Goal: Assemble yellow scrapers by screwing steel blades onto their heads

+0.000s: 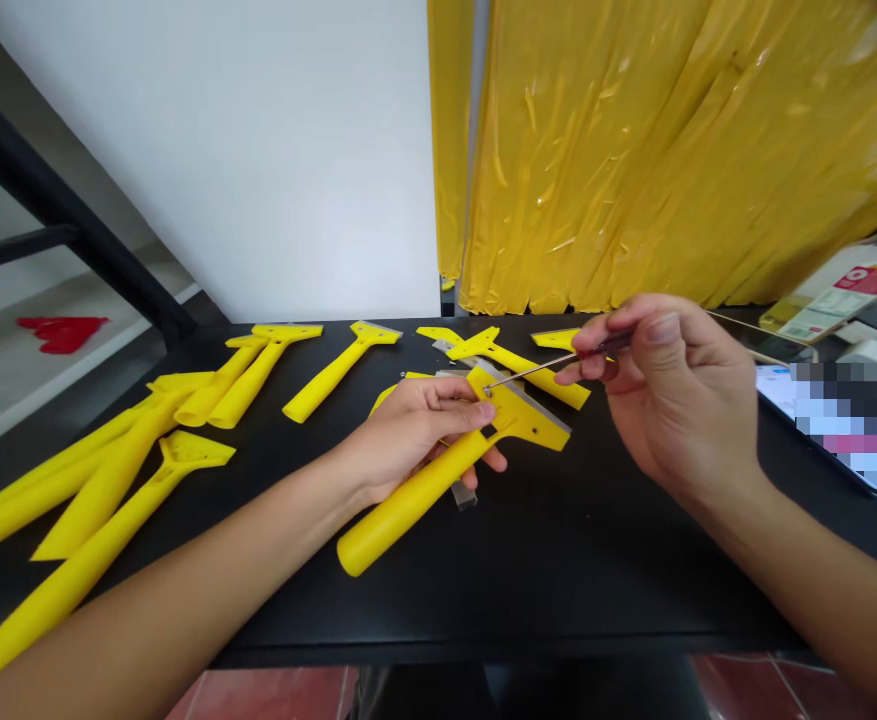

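Note:
My left hand [430,425] is closed around the head of a yellow scraper [415,495], thumb on top, above the black table. A metal blade edge runs along the far side of that head. Between the thumb and fingers of my right hand [678,390] is a thin screwdriver [550,367]. Its tip meets a small screw [487,391] near the left corner of the scraper head. The screwdriver's handle is mostly hidden by my fingers. Beneath my left hand, a grey blade piece [464,495] and another yellow part are partly covered.
More yellow scrapers [340,375] lie at the back of the black table [558,570], and several longer-handled ones [108,540] lie at the left. A phone [805,420] rests at the right, near a labelled bottle [835,295]. A white panel [295,150] and yellow plastic sheeting [633,150] stand behind.

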{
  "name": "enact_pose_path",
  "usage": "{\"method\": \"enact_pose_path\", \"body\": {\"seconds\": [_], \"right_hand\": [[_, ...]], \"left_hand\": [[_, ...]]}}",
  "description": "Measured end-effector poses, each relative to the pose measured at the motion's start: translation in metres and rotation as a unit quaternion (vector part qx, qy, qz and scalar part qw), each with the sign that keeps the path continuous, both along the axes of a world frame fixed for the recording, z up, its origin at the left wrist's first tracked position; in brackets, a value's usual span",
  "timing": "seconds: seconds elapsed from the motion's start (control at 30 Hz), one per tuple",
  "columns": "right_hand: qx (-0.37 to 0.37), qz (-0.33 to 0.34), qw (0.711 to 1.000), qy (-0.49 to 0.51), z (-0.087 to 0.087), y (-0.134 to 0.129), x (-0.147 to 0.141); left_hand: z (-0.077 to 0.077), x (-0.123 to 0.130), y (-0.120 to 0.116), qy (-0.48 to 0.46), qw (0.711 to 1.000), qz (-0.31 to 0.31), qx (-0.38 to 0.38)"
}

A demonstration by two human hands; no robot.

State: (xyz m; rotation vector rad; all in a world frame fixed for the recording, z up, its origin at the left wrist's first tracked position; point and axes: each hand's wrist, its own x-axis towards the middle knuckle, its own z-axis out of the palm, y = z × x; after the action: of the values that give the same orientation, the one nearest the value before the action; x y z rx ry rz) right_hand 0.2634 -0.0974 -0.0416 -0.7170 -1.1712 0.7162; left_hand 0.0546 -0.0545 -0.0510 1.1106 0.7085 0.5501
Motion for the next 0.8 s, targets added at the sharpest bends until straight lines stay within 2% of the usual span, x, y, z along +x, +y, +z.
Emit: {"method": "enact_pose_path", "body": {"seconds": [0.27, 0.8], "right_hand": [[0.0, -0.012, 1.0, -0.017, -0.0011, -0.0006, 0.0014], [0.008, -0.008, 1.0, -0.022, -0.0011, -0.0015, 0.0002]], "left_hand": [[0.0064, -0.0009, -0.0002, -0.008, 0.999, -0.004, -0.054], [0.0048, -0.0042, 0.0022, -0.018, 0.998, -0.031, -0.056]]}}
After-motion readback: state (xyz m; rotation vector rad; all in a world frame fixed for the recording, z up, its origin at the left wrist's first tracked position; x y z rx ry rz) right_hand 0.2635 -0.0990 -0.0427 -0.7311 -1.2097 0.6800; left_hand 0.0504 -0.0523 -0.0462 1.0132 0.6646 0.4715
